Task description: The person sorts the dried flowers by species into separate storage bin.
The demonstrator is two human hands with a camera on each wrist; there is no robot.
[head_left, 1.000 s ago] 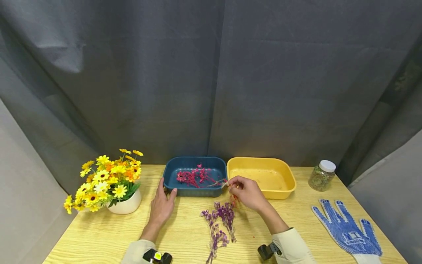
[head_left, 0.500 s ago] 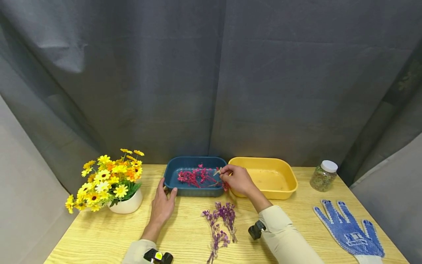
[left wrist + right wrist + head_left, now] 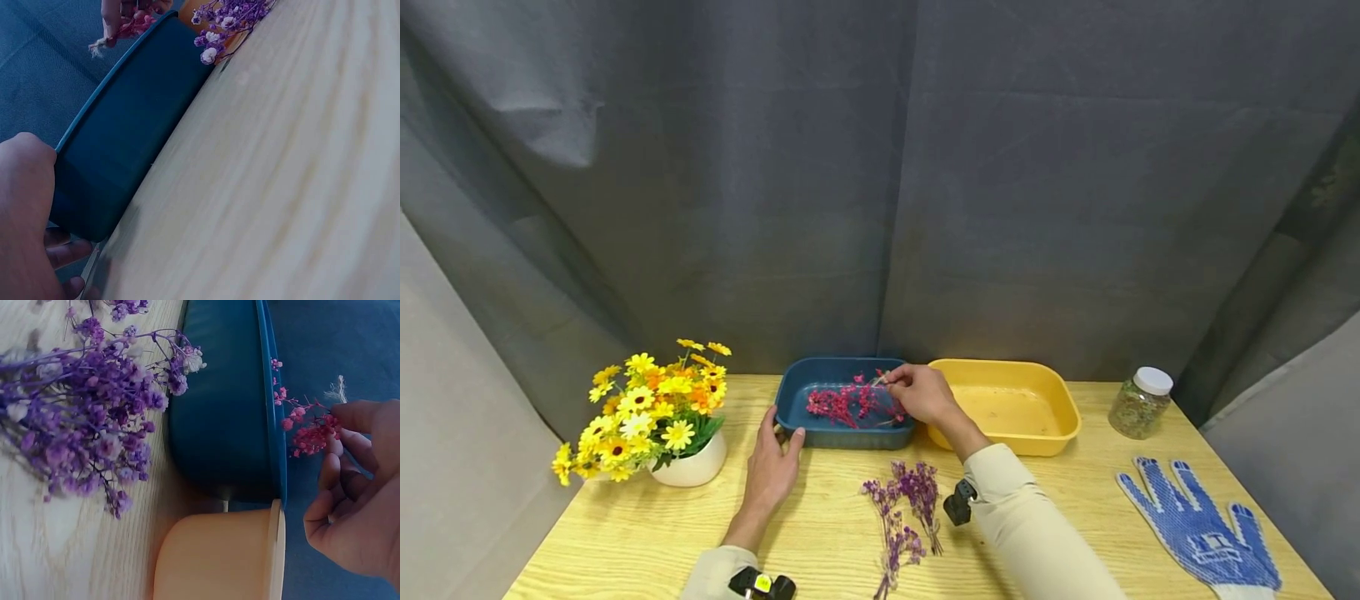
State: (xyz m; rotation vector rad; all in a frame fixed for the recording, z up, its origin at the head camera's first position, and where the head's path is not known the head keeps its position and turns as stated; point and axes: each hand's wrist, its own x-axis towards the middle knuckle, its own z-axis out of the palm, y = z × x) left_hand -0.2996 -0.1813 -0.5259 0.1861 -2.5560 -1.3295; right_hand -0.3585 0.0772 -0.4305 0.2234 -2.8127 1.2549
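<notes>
At the left front corner of the blue plastic tray, my left hand grips the wall, thumb in front and fingers along the side. Over the tray's right end, my right hand pinches a sprig of red dried flowers near its twine tie. Other red dried flowers lie inside the tray. Two bunches of purple dried flowers, one upper and one lower, lie on the table in front.
A yellow tray stands beside the blue one on the right. Farther right are a lidded jar and a blue dotted work glove. A white pot of yellow flowers stands at left. A dark curtain hangs behind.
My right hand has moved up and left from the trays' adjoining rims to over the blue tray, carrying the red sprig. The left hand has stayed at its corner.
</notes>
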